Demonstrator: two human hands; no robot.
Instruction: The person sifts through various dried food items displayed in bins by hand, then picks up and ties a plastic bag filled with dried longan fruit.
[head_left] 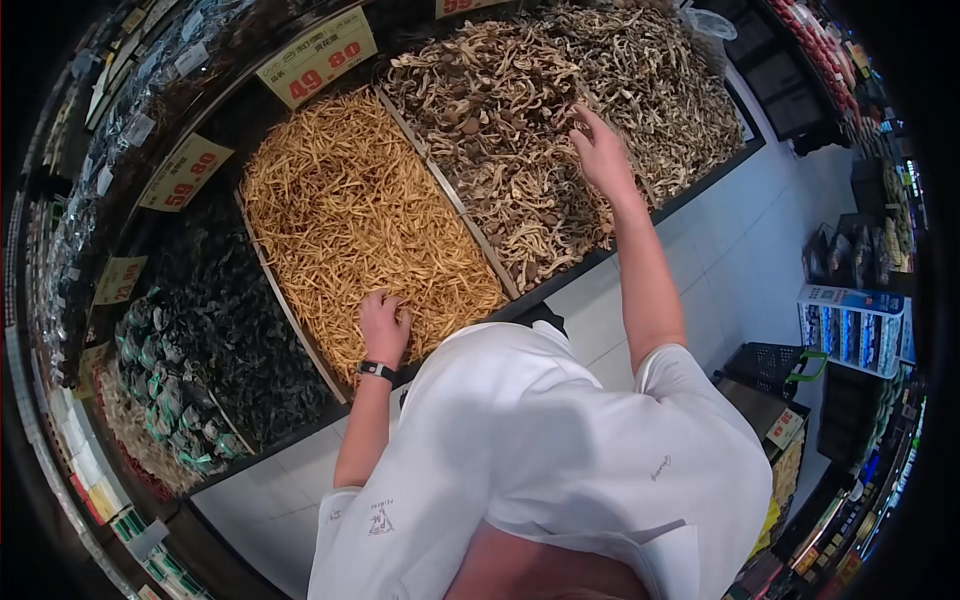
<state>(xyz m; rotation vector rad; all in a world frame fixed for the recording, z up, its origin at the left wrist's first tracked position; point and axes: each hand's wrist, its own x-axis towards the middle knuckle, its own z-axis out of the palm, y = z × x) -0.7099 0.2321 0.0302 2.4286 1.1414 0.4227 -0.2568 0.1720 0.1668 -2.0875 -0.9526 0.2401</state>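
My left hand (384, 325), with a dark band on its wrist, rests at the near edge of a bin of golden dried strips (350, 200) that look like dried daylily buds. Its fingers are slightly bent and apart, touching the strips, and I see nothing held. Out to the right, my right hand (603, 155) reaches over sliced dried mushrooms (500, 130). Thumb and fingers are stretched apart with nothing between them; whether the fingertips touch the mushrooms I cannot tell. Paler, finer dried mushroom pieces (670, 100) lie just beyond that hand.
Wooden dividers (445, 190) separate the bins. To the left lie dark dried leafy pieces (235, 330) and green-tied bundles (170, 400). Price signs (318, 57) stand along the back. Tiled floor (700, 270), a black basket (760, 368) and a blue-and-white display rack (853, 330) are at right.
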